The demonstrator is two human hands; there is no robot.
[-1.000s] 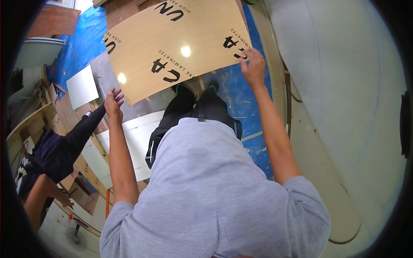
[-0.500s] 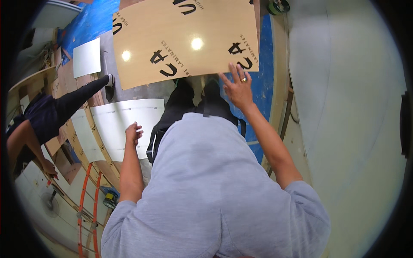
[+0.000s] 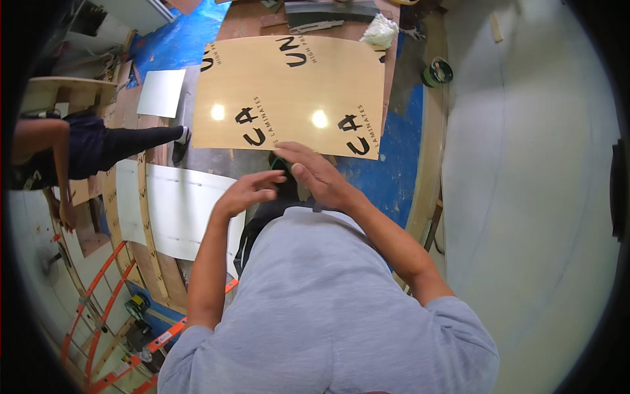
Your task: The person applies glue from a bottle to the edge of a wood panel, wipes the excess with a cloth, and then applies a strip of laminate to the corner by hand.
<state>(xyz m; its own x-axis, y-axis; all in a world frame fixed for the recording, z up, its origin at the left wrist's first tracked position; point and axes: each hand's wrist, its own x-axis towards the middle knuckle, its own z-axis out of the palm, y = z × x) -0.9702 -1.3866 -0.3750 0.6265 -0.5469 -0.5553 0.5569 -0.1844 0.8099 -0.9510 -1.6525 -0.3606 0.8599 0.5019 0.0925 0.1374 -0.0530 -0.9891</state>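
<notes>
A tan laminate sheet with black lettering lies on a brown work table in front of me. My right hand is at the sheet's near edge, fingers stretched out toward the left; its fingertips overlap the edge in view, and I cannot tell whether they touch it. Just to its left, my left hand hovers with fingers extended, pointing right, and holds nothing. The two hands are close together, over my dark trousers.
A co-worker stands at the left near white sheets and long wooden strips. An orange ladder is at lower left. White crumpled material sits behind the laminate. A green can stands right, beside a pale wall.
My right hand has moved left along the sheet's near edge, and my left hand has risen toward it. The view has shifted, showing more of the table's far end.
</notes>
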